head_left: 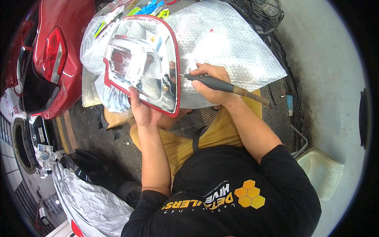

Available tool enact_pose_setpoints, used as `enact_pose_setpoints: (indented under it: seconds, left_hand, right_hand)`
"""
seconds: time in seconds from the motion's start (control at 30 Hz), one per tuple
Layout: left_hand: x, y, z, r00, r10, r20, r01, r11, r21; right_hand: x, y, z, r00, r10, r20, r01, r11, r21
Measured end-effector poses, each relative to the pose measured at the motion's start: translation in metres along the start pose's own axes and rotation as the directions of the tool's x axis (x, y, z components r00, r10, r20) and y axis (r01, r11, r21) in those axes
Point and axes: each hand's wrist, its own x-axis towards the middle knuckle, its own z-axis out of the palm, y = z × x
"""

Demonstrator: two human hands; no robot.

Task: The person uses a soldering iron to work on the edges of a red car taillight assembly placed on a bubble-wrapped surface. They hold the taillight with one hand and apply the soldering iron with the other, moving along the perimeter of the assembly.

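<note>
A car tail-light housing [142,59] with a chrome reflector inside and a red rim stands tilted on a sheet of bubble wrap [229,47]. My left hand [141,108] grips its lower edge from underneath. My right hand [211,85] is shut on a dark pen-shaped rotary tool [221,85], held like a pencil. The tool's thin tip touches the housing's right red rim. A spring-sleeved cable runs from the tool to the right.
A red car [55,55] with its tail light fitted stands at the left. Clear plastic bags [92,43] and coloured bits lie behind the housing. A dark mesh mat [276,114] lies beneath the bubble wrap. Silver foil sheeting [87,201] is lower left, and tangled cables [260,12] are at the top.
</note>
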Motion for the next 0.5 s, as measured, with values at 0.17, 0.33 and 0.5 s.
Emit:
enact_pose_setpoints:
  seconds: [0.17,0.33,0.5]
  left_hand:
    - [0.0009,-0.0010,-0.0006,0.998,-0.003,-0.063,0.005,1.000,0.028]
    - [0.0002,-0.0010,0.0022,1.000,0.005,-0.011,-0.005,1.000,0.001]
    - [-0.0002,-0.0011,0.0022,0.999,-0.002,-0.036,0.001,1.000,-0.027]
  right_hand:
    - [-0.0005,0.0034,0.0028,0.998,-0.046,-0.046,0.047,0.998,0.031]
    - [-0.0024,0.0005,-0.0003,1.000,-0.005,0.021,0.005,1.000,0.014]
    - [-0.0022,-0.0017,-0.0010,0.999,-0.021,0.041,0.021,1.000,0.002]
